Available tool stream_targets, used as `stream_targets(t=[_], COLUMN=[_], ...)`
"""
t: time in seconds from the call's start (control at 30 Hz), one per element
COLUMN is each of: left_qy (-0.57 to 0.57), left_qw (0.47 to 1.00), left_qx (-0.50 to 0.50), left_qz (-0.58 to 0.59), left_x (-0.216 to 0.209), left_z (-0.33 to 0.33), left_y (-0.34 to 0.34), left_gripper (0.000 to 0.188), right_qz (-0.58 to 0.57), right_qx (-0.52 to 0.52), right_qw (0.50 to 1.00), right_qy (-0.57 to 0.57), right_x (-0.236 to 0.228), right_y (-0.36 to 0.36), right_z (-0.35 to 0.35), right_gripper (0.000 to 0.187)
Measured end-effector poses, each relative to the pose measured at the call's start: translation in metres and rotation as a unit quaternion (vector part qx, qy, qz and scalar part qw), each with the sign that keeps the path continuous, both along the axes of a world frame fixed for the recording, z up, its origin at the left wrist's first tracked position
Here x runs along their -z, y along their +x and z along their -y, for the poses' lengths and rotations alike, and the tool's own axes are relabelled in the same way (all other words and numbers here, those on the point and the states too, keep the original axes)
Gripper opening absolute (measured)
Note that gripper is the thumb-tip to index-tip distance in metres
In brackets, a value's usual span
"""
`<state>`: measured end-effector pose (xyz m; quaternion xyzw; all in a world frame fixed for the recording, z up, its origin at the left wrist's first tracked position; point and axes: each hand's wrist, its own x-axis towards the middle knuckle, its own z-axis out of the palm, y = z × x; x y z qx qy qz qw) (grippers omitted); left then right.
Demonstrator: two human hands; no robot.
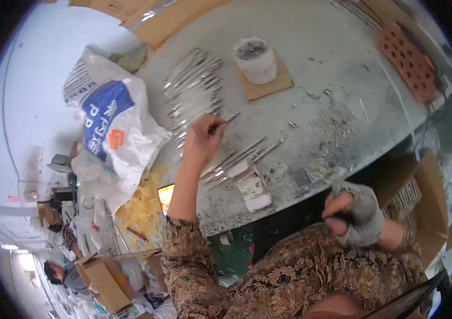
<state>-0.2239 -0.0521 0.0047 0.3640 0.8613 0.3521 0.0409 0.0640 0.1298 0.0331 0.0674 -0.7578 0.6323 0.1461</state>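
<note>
My left hand [203, 139], bare, is closed over the table with a thin metal rod [231, 117] sticking out of its fingers to the right. A pile of similar shiny rods [194, 80] lies just beyond it. More rods [236, 159] rest nearer to me, beside a smudged white block [252, 190]. At the table's front edge my right hand [357, 213], in a grey fingerless glove, is closed with its fingers bent; what they hold is dark and blurred. A white tub [260, 69] of dark grey stuff stands on a cardboard square [285, 84] farther back.
Small metal bits [337, 122] lie scattered on the right of the table [311, 37]. A red block with holes [406, 61] sits far right. On the left are a white sack [149, 117], yellow scraps [138, 204] and a lit phone [165, 199]. An open carton [430, 194] stands right.
</note>
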Motion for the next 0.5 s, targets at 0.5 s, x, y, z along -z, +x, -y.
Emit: stream_targets(t=[0.5], left_qy=[-0.142], left_qw=[0.985], left_qx=[0.07], left_qz=[0.061], left_x=[0.009], left_z=[0.002], left_y=[0.015], left_gripper=[0.021], right_qz=[0.099], right_qx=[0.161], right_qw=[0.98], right_qy=[0.058], right_x=[0.025], right_y=[0.022], right_z=[-0.037], right_gripper=[0.013])
